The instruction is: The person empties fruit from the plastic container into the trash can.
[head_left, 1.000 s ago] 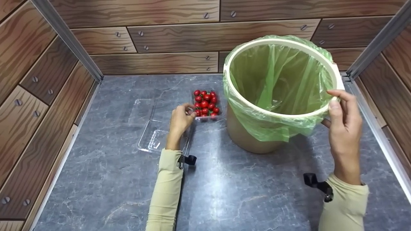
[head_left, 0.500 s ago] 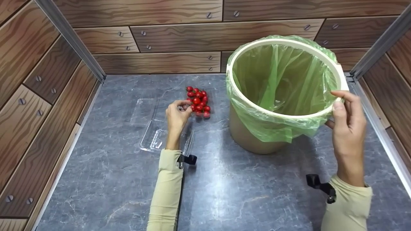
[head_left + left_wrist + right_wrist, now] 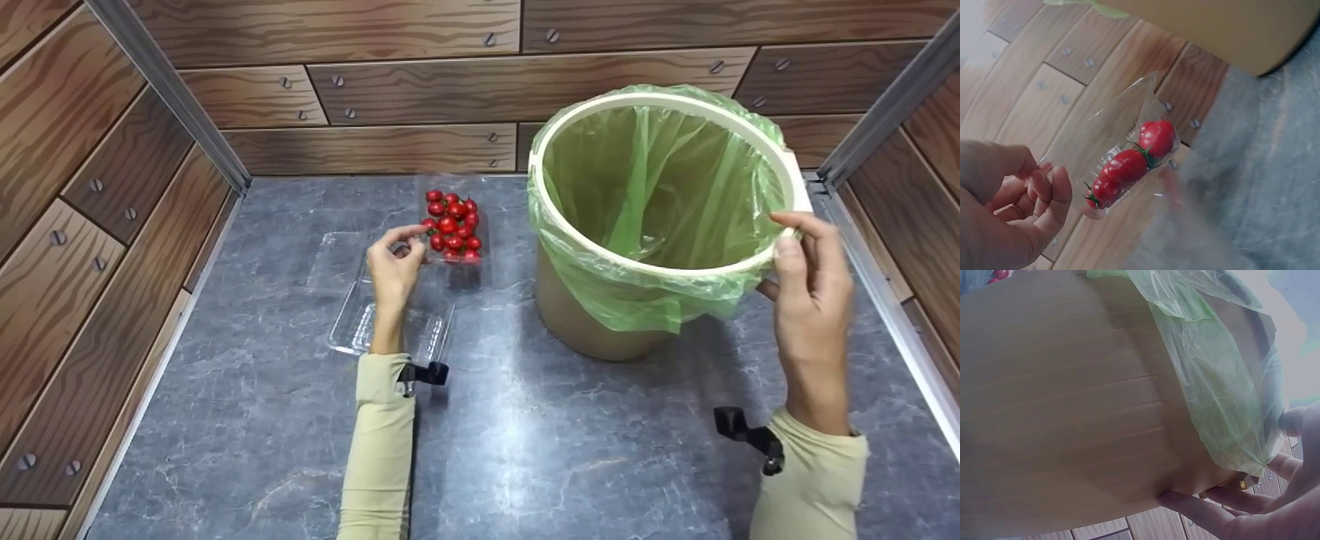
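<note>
My left hand (image 3: 393, 274) pinches the left edge of a clear plastic box (image 3: 1111, 121) between thumb and fingertips. Red cherry tomatoes (image 3: 450, 225) with green stems lie inside it. The left wrist view has the box tilted and lifted off the table, its tomatoes gathered along the low side. On the right, a beige trash bin (image 3: 574, 311) stands lined with a green plastic bag (image 3: 637, 187). My right hand (image 3: 814, 307) grips the bin's cream rim ring (image 3: 534, 169), thumb on top and other fingers against the outer wall (image 3: 1072, 410).
Below the left hand, a second clear plastic container (image 3: 346, 341) lies on the grey marbled table (image 3: 247, 420), partly covered by the wrist. Wood-patterned walls (image 3: 405, 150) enclose the back and both sides, with metal posts (image 3: 187, 97) at the corners.
My left hand has moved left and slightly away from me, taking the box of tomatoes up off the table with it. The right hand stays on the bin's rim.
</note>
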{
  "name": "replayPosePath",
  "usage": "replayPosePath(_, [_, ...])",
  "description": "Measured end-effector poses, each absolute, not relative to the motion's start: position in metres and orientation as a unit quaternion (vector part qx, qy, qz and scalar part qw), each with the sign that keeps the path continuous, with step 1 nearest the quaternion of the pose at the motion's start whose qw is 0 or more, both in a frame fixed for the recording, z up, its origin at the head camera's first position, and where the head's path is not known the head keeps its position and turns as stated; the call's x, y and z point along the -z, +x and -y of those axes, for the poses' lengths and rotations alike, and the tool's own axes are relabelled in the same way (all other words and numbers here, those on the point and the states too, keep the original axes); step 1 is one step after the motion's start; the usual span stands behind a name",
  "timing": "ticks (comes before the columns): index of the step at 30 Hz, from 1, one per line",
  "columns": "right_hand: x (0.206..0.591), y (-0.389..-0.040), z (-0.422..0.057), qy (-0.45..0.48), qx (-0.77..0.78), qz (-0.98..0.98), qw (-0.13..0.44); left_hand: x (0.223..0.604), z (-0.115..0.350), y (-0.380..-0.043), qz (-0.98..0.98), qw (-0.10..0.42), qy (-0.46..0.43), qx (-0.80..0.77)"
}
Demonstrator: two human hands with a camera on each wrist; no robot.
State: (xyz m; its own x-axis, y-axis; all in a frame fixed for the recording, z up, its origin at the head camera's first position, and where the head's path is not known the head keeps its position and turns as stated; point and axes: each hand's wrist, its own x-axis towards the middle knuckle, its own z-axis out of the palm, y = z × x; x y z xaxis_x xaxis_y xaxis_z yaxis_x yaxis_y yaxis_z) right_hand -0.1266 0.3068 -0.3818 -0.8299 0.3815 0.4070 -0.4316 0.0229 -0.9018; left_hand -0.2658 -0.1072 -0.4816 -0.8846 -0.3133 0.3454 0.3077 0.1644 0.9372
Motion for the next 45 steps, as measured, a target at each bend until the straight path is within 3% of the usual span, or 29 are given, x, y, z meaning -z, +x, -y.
replayPosePath(27, [0.383, -0.132, -0.301, 0.017, -0.66, 0.69, 0.295, 0.393, 0.132, -0.231, 0.585, 0.244, -0.04, 0.773])
replayPosePath(45, [0.383, -0.126, -0.308, -0.005, -0.629, 0.716, 0.303, 0.345, 0.115, -0.223, 0.528, 0.233, -0.101, 0.811])
